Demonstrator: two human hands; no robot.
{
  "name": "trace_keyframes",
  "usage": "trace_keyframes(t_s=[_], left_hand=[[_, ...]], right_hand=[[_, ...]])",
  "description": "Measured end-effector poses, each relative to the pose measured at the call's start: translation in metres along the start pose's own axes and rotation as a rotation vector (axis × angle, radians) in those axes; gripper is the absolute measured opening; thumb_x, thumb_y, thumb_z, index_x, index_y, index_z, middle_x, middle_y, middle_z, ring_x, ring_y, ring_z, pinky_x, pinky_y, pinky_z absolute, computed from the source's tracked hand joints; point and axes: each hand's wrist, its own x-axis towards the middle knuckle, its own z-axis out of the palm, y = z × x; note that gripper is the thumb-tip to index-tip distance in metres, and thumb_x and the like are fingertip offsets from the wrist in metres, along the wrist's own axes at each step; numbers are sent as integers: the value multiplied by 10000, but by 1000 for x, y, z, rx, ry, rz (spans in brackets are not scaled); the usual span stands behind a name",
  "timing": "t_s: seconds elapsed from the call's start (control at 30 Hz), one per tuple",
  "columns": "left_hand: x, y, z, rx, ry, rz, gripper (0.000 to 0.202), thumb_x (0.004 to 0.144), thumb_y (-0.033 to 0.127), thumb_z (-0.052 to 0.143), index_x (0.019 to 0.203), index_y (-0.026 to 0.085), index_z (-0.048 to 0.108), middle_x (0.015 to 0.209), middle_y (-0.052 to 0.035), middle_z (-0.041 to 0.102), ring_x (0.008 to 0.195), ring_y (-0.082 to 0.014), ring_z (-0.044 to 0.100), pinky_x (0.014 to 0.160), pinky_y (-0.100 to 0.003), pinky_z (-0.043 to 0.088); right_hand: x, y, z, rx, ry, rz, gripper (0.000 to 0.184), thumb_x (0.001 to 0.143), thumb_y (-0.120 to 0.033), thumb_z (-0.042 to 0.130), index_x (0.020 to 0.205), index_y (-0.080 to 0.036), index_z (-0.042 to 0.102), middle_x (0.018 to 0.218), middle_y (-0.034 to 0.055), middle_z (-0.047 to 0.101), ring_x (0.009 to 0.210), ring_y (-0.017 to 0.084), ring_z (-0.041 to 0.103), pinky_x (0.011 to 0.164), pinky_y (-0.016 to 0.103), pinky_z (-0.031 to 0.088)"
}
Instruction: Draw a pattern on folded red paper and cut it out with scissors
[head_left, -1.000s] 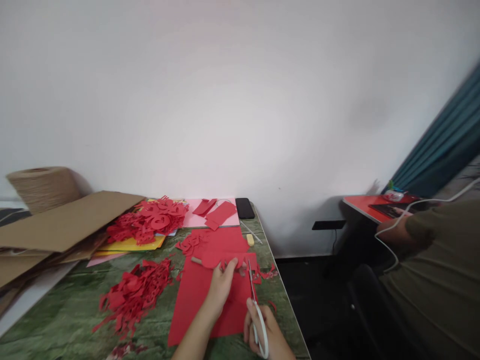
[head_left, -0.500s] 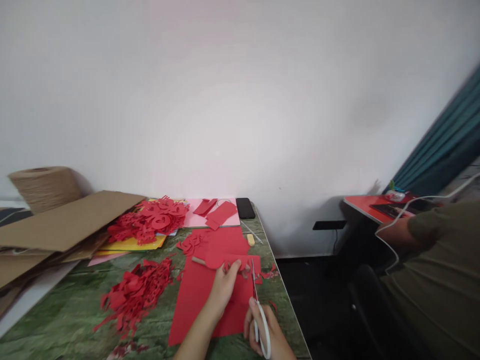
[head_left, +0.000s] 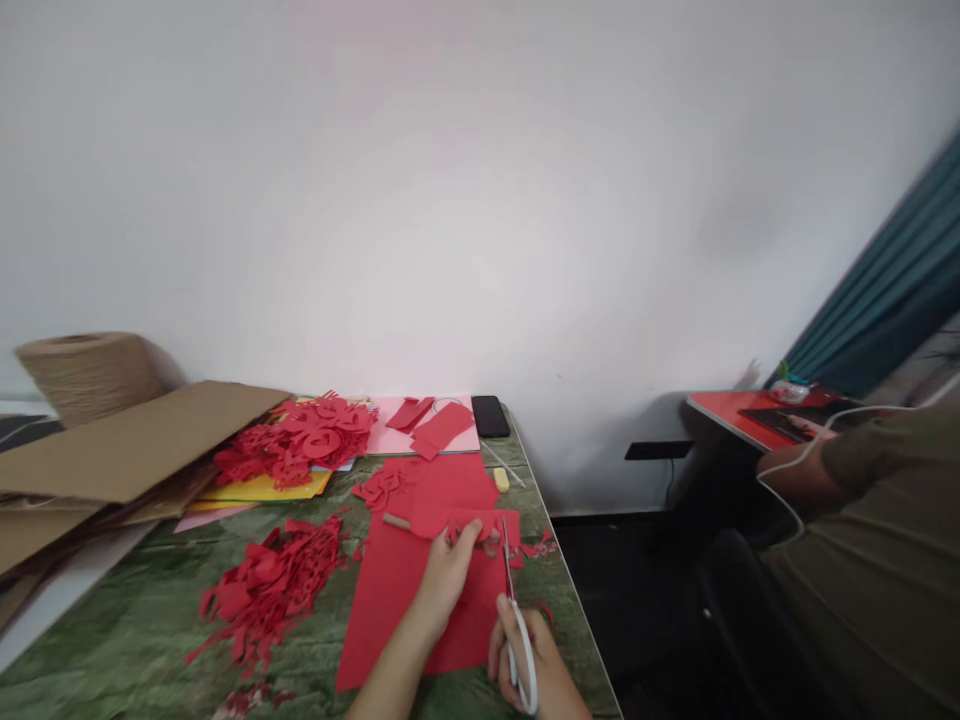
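Scissors [head_left: 526, 640], head view: our right hand [head_left: 544, 655] curled round white handles, blades at right end of red paper piece [head_left: 431, 518]. Our left hand [head_left: 444, 575] pinched that piece, thumb on top, above larger red sheet [head_left: 405, 610] on green table [head_left: 142, 600]. We judged paper light, bendy, easily torn; best held by broad uncut part, clear of blades. Scrap heap [head_left: 277, 580] lay left.

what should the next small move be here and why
Probably a short snip with the scissors in the right hand: the blades reach the right-hand part of the red paper piece, and the left hand pinches that piece just beside them, which should steady it. How far the blades are open is too small to tell.
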Motion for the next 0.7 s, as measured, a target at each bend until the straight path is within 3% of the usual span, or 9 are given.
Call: trace_keyframes(t_s=[0.1,0.37,0.53,0.7], left_hand=[[0,-2,0,-30,1,10,240,679,365,569,666,142,654,667,-70,690,728,-225,635,775,-342,449],[7,5,-3,-305,141,-67,230,600,355,651,654,136,608,607,-49,676,641,-225,653,757,-372,472],[7,13,-4,-436,140,-128,220,588,311,676,696,145,581,687,-63,695,667,-236,666,777,-384,472],[4,15,-3,-415,107,-155,189,625,285,660,719,135,597,777,-112,703,736,-247,665,820,-397,456]], right_hand=[[-6,-7,0,-4,-40,-41,592,675,-745,344,530,-181,453,288,-88,312,251,34,247,331,188,195],[-7,-10,1,-8,-71,-28,583,666,-747,351,534,-187,447,268,-94,289,240,37,221,321,198,159],[-7,-8,0,-18,-60,-14,588,656,-756,346,537,-189,447,265,-98,276,234,43,212,308,204,140],[-10,-14,2,-54,-53,-11,603,638,-771,340,525,-189,449,257,-97,263,239,45,216,316,206,143]])
